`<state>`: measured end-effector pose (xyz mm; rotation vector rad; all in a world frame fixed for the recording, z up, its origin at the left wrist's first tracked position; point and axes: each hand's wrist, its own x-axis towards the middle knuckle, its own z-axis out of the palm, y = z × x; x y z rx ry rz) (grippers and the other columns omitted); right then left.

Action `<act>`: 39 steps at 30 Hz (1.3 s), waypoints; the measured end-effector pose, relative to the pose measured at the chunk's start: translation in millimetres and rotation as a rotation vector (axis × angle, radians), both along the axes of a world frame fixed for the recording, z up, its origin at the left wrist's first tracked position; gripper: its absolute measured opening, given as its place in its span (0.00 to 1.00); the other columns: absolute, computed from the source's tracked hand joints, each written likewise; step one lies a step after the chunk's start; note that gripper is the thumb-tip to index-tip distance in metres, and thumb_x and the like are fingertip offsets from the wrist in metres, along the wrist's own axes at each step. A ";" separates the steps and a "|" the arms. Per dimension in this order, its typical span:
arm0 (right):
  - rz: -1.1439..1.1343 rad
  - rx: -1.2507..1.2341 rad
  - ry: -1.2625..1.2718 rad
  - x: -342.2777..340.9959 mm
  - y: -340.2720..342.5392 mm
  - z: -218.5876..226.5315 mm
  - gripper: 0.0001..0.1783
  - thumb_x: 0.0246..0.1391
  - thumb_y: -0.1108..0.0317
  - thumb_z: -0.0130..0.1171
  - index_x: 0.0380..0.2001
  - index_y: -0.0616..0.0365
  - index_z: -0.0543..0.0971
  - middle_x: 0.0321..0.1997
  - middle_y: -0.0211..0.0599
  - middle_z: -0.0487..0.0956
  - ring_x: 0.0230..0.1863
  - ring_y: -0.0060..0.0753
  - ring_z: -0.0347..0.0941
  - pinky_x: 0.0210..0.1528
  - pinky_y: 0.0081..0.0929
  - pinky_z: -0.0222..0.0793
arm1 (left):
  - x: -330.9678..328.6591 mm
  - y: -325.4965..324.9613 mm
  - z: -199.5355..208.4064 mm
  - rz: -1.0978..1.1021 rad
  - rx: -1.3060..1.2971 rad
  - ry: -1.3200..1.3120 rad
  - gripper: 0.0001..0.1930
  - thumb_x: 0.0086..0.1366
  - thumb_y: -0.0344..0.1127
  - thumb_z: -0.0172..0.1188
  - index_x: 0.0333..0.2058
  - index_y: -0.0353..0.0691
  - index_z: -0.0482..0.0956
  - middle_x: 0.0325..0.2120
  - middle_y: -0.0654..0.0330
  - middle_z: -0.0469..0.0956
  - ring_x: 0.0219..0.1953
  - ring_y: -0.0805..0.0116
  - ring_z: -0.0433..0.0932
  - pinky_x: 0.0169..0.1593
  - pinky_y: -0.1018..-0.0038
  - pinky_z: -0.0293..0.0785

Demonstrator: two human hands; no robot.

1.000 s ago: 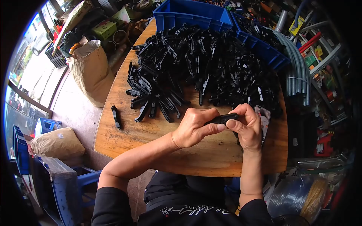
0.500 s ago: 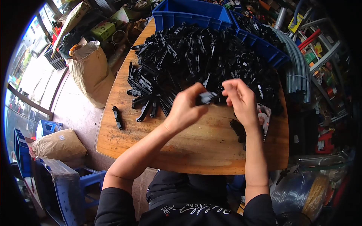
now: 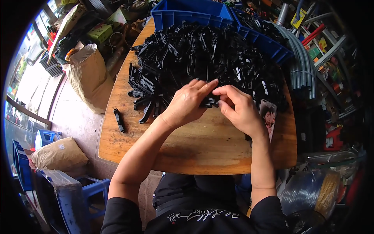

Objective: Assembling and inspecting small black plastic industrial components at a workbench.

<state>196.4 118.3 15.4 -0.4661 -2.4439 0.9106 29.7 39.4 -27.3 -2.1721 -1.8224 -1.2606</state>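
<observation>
My left hand (image 3: 186, 102) is curled round a small black plastic part (image 3: 210, 102), gripping it over the near edge of the heap; the palm hides most of it. My right hand (image 3: 240, 111) is closed at the part's right end, with thumb and index finger bent toward each other. Whatever lies between those fingertips is too small to make out. Beyond both hands spreads a big heap of similar black plastic parts (image 3: 187, 50). One loose black part (image 3: 119, 120) lies by itself near the table's left edge.
The wooden table (image 3: 187, 150) carries a phone (image 3: 268, 117) beside my right wrist. A blue crate (image 3: 191, 19) and another blue bin (image 3: 269, 45) stand behind the heap. Paper sacks (image 3: 89, 76) and a blue stool (image 3: 93, 191) are on the left; coiled grey hoses (image 3: 300, 62) on the right.
My hands have come together: the right moved left to the part's end, and the left turned with its back upward. The phone shows more fully now.
</observation>
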 end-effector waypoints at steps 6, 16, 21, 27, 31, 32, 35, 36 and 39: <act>-0.272 0.194 0.155 31.9 19.7 3.5 0.07 0.53 0.73 0.57 0.35 0.62 0.76 0.28 0.31 0.76 0.27 0.22 0.71 0.31 0.18 0.66 | 4.1 1.5 7.3 0.065 -0.206 -0.421 0.08 0.49 0.29 0.62 0.30 0.36 0.78 0.25 0.53 0.79 0.26 0.58 0.78 0.31 0.70 0.71; -0.181 0.408 -0.191 22.6 20.3 -48.3 0.15 0.40 0.79 0.61 0.35 0.61 0.75 0.37 0.37 0.74 0.41 0.41 0.69 0.45 0.32 0.67 | 0.3 4.0 5.6 -0.050 -0.584 -1.067 0.11 0.55 0.38 0.63 0.31 0.36 0.79 0.20 0.65 0.76 0.23 0.80 0.71 0.27 0.82 0.65; -0.141 0.303 -0.195 39.7 26.9 -49.8 0.17 0.40 0.78 0.62 0.38 0.63 0.75 0.40 0.38 0.75 0.42 0.42 0.70 0.46 0.32 0.67 | 4.5 1.9 11.6 -0.034 -0.584 -1.149 0.10 0.54 0.37 0.63 0.29 0.36 0.79 0.19 0.65 0.75 0.21 0.79 0.70 0.26 0.82 0.65; -0.111 -0.044 -0.169 42.2 25.0 -39.8 0.12 0.46 0.79 0.57 0.38 0.66 0.75 0.38 0.42 0.77 0.36 0.41 0.76 0.40 0.28 0.71 | 4.9 3.1 5.8 0.087 -0.603 -1.013 0.09 0.53 0.36 0.63 0.30 0.37 0.78 0.18 0.65 0.74 0.19 0.79 0.69 0.24 0.81 0.65; -0.142 0.167 -0.173 57.0 28.9 -32.4 0.12 0.46 0.81 0.51 0.36 0.65 0.77 0.37 0.40 0.77 0.39 0.38 0.73 0.44 0.27 0.68 | 6.7 2.5 9.2 0.017 -0.592 -1.083 0.07 0.54 0.34 0.63 0.28 0.38 0.77 0.18 0.66 0.74 0.19 0.79 0.69 0.23 0.82 0.65; -0.098 0.177 -0.265 61.1 26.5 -30.3 0.12 0.45 0.81 0.52 0.35 0.64 0.77 0.37 0.39 0.77 0.41 0.38 0.71 0.45 0.26 0.67 | 6.2 2.1 9.2 0.023 -0.604 -1.093 0.07 0.54 0.34 0.63 0.28 0.38 0.77 0.18 0.66 0.74 0.19 0.79 0.69 0.23 0.82 0.65; -0.105 0.193 -0.371 63.9 20.8 -37.0 0.11 0.43 0.80 0.54 0.34 0.63 0.78 0.37 0.38 0.77 0.42 0.39 0.67 0.47 0.27 0.64 | 8.3 4.0 1.4 0.038 -0.594 -1.041 0.07 0.55 0.33 0.61 0.30 0.36 0.78 0.20 0.66 0.75 0.20 0.80 0.70 0.23 0.81 0.67; -0.114 0.229 -0.367 61.3 22.4 -36.7 0.11 0.43 0.79 0.56 0.34 0.63 0.78 0.36 0.38 0.76 0.43 0.39 0.67 0.47 0.28 0.64 | 8.7 4.3 1.7 0.038 -0.593 -1.041 0.07 0.55 0.33 0.61 0.30 0.36 0.78 0.20 0.66 0.75 0.20 0.80 0.70 0.23 0.81 0.67; -0.120 0.289 -0.303 54.6 22.6 -41.6 0.11 0.42 0.76 0.60 0.34 0.64 0.77 0.34 0.39 0.76 0.40 0.41 0.69 0.43 0.29 0.65 | 10.0 5.2 2.9 0.012 -0.643 -1.000 0.07 0.54 0.33 0.62 0.30 0.36 0.78 0.19 0.66 0.75 0.20 0.80 0.71 0.23 0.81 0.67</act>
